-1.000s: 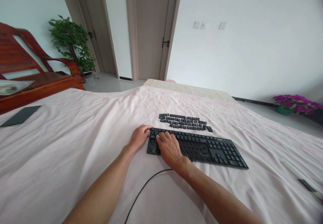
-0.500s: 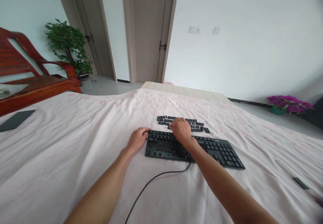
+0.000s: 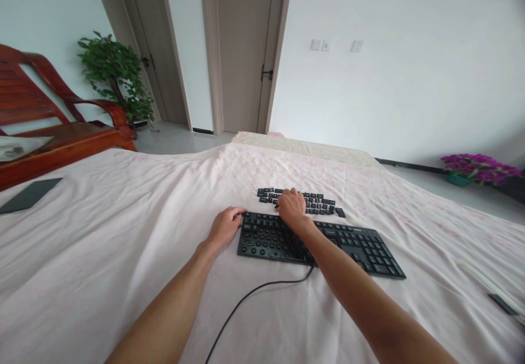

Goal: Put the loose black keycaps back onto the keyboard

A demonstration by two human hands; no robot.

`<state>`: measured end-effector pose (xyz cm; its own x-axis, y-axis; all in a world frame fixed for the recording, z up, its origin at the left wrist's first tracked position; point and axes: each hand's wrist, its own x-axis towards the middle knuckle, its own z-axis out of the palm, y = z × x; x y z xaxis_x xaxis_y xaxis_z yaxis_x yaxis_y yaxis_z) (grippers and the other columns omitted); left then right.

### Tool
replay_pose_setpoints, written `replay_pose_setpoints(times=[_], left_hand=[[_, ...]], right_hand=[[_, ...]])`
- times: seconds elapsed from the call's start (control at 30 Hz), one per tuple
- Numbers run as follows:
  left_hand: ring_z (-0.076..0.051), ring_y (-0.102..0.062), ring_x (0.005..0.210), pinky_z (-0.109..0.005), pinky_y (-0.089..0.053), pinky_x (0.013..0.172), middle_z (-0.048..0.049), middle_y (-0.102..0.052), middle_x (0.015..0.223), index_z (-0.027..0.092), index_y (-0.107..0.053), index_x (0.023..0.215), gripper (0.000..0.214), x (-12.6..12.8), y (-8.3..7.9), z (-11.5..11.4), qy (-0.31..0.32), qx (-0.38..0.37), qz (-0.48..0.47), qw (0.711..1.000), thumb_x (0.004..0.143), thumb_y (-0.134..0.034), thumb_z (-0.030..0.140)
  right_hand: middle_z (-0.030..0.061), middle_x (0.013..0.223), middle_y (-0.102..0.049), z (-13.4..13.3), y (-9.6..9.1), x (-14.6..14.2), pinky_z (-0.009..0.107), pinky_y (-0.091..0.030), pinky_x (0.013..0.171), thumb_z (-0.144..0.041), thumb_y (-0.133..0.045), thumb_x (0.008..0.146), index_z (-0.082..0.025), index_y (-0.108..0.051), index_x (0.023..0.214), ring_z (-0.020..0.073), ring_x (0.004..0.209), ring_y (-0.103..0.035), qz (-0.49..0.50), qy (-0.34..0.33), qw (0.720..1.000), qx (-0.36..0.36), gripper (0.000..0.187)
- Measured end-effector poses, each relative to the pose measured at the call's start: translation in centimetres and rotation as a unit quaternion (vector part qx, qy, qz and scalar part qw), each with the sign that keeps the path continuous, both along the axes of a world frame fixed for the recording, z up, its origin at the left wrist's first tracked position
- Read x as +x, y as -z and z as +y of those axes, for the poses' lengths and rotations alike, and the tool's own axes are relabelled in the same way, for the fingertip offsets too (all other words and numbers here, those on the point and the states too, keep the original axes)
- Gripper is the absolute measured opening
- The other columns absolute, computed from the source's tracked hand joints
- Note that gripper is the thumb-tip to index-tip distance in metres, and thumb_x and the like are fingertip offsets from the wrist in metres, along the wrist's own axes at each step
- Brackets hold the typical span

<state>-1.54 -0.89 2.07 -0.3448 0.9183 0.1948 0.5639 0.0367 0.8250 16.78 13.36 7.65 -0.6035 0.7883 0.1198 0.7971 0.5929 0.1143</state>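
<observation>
A black keyboard [image 3: 262,246] lies on the cloth, many of its left-hand key positions bare of caps while the right side keeps its keys. My left hand [image 3: 225,226] is closed at the keyboard's upper left corner, thumb and fingers against its edge. Beyond the keyboard, loose black keycaps [image 3: 318,206] are laid out in rows. Over these rows, my right hand [image 3: 292,205] is bent down with its fingertips together on a small keycap [image 3: 277,206], mostly hidden by the fingers. My right forearm crosses above the keyboard and covers its middle.
The keyboard's black cable [image 3: 254,292] curves toward me across the pale flowered cloth [image 3: 123,276]. A dark flat object [image 3: 30,195] lies at the far left. At the right edge rests a slim pale and black tool [image 3: 502,304]. A wooden chair [image 3: 77,129] stands beyond the left.
The view has shifted slightly. My right hand stays over the loose keycaps, its fingers turned a little to the left. My left hand keeps its place at the keyboard's corner.
</observation>
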Motion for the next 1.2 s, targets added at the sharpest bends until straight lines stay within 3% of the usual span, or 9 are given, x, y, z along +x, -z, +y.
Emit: replay_pose_setpoints(times=[0.43, 0.67, 0.9, 1.1, 1.2], left_hand=[[-0.017, -0.065, 0.1, -0.027, -0.049, 0.09, -0.0032, -0.071, 0.111, 0.021, -0.071, 0.107, 0.035, -0.3, 0.2, 0.1, -0.003, 0.011, 0.043, 0.999, 0.084, -0.046, 0.015], [-0.016, -0.066, 0.099, -0.026, -0.05, 0.089, -0.0028, -0.071, 0.111, 0.022, -0.071, 0.108, 0.035, -0.2, 0.2, 0.1, -0.003, 0.009, 0.038, 0.999, 0.084, -0.046, 0.016], [-0.017, -0.066, 0.098, -0.026, -0.051, 0.086, -0.0028, -0.071, 0.111, 0.022, -0.071, 0.107, 0.034, 0.0, 0.1, 0.1, -0.005, 0.004, 0.022, 1.0, 0.084, -0.046, 0.017], [-0.018, -0.065, 0.098, -0.028, -0.05, 0.087, -0.004, -0.071, 0.11, 0.022, -0.071, 0.107, 0.032, 0.1, 0.2, 0.1, -0.006, 0.002, 0.029, 1.0, 0.086, -0.046, 0.02], [-0.018, -0.065, 0.099, -0.028, -0.048, 0.09, -0.004, -0.071, 0.108, 0.022, -0.071, 0.105, 0.031, 0.2, -0.2, -0.1, -0.002, 0.009, 0.056, 0.998, 0.087, -0.046, 0.022]], right_hand=[[0.0054, 0.1, -0.071, -0.4, -0.2, -0.2, 0.034, -0.033, 0.085, -0.022, -0.063, 0.08, -0.027, -0.076, 0.088, 0.0247, 0.105, -0.049, 0.02, -0.023, 0.999, -0.038, 0.016], [0.0063, 0.096, -0.073, -0.4, -0.5, -0.4, 0.032, -0.034, 0.085, -0.016, -0.062, 0.08, -0.027, -0.076, 0.093, 0.024, 0.106, -0.053, 0.007, -0.059, 0.997, -0.041, 0.021], [0.0052, 0.1, -0.073, -0.6, -0.9, -0.3, 0.031, -0.037, 0.086, -0.017, -0.063, 0.08, -0.027, -0.076, 0.095, 0.0233, 0.108, -0.054, 0.011, -0.052, 0.998, -0.047, 0.022], [-0.0009, 0.095, -0.072, -2.9, -1.3, 1.6, 0.027, -0.04, 0.08, -0.032, -0.066, 0.081, -0.033, -0.074, 0.102, 0.0199, 0.103, -0.056, 0.161, -0.019, 0.983, -0.084, 0.022], [-0.0023, 0.1, -0.071, -5.2, -1.0, 2.7, 0.027, -0.041, 0.084, -0.032, -0.068, 0.081, -0.032, -0.074, 0.098, 0.0182, 0.101, -0.055, 0.211, -0.066, 0.971, -0.088, 0.018]])
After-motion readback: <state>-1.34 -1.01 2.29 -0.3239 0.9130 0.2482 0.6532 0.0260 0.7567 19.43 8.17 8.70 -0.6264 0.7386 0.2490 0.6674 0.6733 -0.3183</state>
